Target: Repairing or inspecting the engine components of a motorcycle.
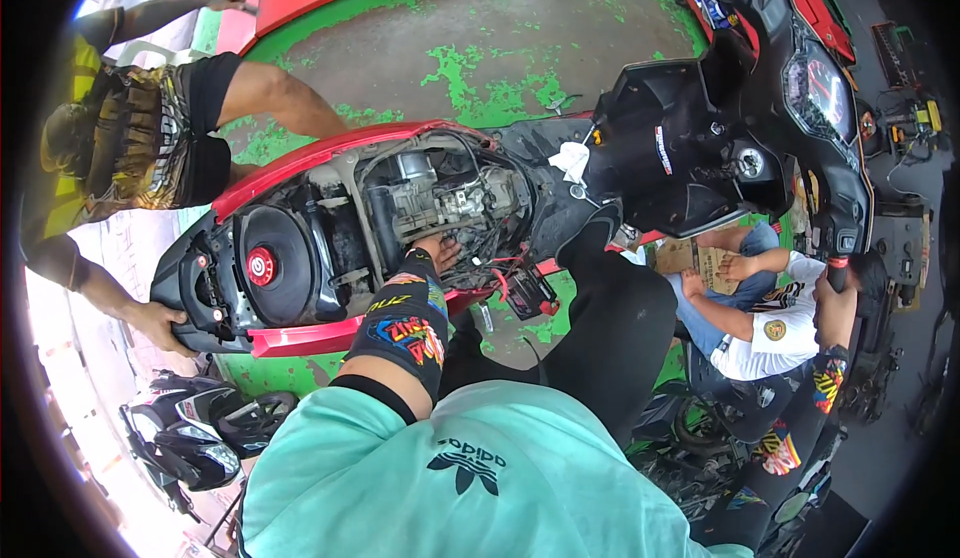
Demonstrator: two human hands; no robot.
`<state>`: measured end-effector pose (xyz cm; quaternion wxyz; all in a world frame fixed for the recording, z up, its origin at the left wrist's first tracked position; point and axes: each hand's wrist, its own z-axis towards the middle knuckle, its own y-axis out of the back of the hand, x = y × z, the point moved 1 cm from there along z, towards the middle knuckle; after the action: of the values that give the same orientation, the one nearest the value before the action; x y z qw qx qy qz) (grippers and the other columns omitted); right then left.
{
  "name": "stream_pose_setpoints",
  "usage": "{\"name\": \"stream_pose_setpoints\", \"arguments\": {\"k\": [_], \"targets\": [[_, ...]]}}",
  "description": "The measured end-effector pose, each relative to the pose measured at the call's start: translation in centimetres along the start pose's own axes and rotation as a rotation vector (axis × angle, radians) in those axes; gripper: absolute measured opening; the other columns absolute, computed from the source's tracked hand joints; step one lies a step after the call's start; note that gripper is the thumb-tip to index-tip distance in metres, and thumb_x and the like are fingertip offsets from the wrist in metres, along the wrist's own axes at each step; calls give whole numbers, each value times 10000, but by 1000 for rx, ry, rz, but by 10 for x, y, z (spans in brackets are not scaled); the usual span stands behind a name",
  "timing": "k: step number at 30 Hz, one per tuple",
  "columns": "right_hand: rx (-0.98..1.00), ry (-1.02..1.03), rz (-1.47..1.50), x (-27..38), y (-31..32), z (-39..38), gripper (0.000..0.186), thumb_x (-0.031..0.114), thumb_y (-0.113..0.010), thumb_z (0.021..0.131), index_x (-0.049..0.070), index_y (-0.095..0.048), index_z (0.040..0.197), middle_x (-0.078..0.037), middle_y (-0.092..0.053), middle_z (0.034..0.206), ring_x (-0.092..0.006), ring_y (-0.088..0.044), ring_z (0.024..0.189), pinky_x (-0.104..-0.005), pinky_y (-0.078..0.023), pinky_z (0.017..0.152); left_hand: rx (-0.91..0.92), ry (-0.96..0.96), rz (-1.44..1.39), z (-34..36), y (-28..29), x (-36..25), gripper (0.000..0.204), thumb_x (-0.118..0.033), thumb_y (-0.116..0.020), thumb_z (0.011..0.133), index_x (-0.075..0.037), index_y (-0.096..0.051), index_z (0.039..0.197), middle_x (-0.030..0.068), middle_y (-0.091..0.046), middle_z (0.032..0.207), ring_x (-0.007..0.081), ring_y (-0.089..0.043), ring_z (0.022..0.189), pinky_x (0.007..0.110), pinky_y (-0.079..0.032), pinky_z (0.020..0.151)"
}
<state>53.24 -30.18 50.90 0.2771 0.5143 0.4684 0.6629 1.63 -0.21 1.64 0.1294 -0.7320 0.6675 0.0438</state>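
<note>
A red and black scooter with its seat off lies across the view, its engine bay (440, 198) laid bare. Into the near side of that bay reaches my left hand (438, 252), fingers apart, beside the engine and some loose wires; parts of the fingers are hard to make out. Far to the right, my right arm in a patterned sleeve stretches up to the handlebar grip (837, 233). My right hand (838, 280) is closed around the end of this grip. A battery (525, 293) with red and black leads hangs by the scooter's near side, close to my leg.
A person in a yellow and black top (130, 138) touches the scooter's tail at left. Another in a white shirt (770, 318) sits at right, holding cardboard (695, 263). A white rag (570, 161) lies on the footboard. Another scooter (205, 423) stands lower left.
</note>
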Motion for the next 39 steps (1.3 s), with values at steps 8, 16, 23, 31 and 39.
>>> {"name": "stream_pose_setpoints", "arguments": {"k": [8, 16, 23, 31, 39], "targets": [[-31, 105, -23, -13, -1, 14, 179, 186, -685, 900, 35, -657, 993, -1, -574, 668, -67, -462, 518, -273, -344, 446, 2, -20, -12, 0, -2, 1, 195, -284, -452, 1071, -176, -546, 1203, 40, -627, 1082, 258, -659, 1096, 492, -442, 997], [-128, 39, -354, -13, 3, 16, 438, 285, -688, 857, 57, -653, 1229, -274, -695, 1002, -447, -650, 1036, -465, -517, 834, -9, 8, -45, -3, -3, 1, 230, -288, -448, 1073, -170, -544, 1246, 49, -623, 1125, 264, -646, 1126, 501, -424, 1033], [-266, 98, -436, 2, -6, 5, 333, 261, -693, 899, 28, -678, 1136, -128, -672, 834, -202, -651, 768, -372, -542, 699, -3, 8, -38, -3, -3, 0, 222, -271, -451, 1073, -166, -546, 1243, 53, -614, 1093, 277, -641, 1139, 530, -406, 1063], [-298, 8, -660, 25, -7, -8, 456, 392, -661, 879, 169, -640, 1275, -234, -698, 1046, -441, -658, 988, -525, -533, 821, -14, -19, 9, -3, 0, 0, 202, -284, -456, 1071, -175, -547, 1216, 35, -628, 1042, 282, -657, 1118, 527, -451, 1000], [-364, 37, -682, 26, -10, -16, 452, 390, -662, 872, 198, -649, 1281, -221, -704, 1033, -440, -667, 958, -528, -539, 808, -3, -28, 4, 2, -2, 0, 216, -263, -447, 1066, -176, -541, 1239, 26, -641, 987, 284, -654, 1123, 534, -454, 991]]}}
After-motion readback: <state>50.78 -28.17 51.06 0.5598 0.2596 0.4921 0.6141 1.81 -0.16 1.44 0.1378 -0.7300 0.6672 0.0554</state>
